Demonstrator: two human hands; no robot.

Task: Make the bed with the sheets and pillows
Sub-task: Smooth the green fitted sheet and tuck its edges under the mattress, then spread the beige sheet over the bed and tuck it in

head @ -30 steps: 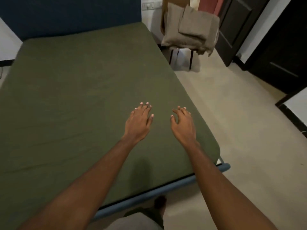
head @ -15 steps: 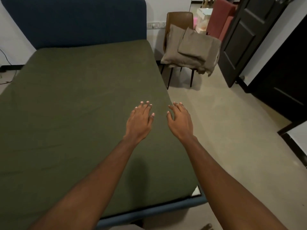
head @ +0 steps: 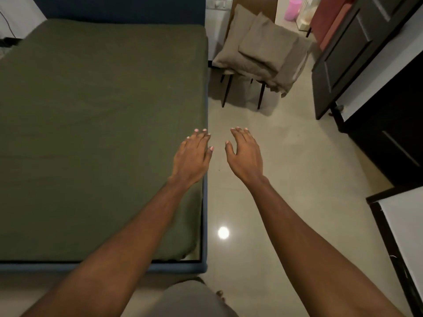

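A dark green fitted sheet (head: 96,124) covers the mattress, which fills the left of the view, with a blue headboard (head: 114,8) at its far end. Beige pillows and folded bedding (head: 263,51) are stacked on a brown chair (head: 254,5) beyond the bed's right side. My left hand (head: 193,156) hovers open, palm down, over the bed's right edge. My right hand (head: 246,154) is open too, over the floor beside the bed. Neither hand holds anything.
The blue bed frame (head: 178,267) runs along the foot. Pale tiled floor (head: 286,179) lies right of the bed, leading to the chair. A dark open door (head: 343,53) and dark cabinets (head: 389,133) line the right side. A white-topped surface (head: 405,227) sits at near right.
The view has swung to the right: my hands, which were over the mattress, now sit at its right edge and over the floor. The chair with the pillows appears closer.
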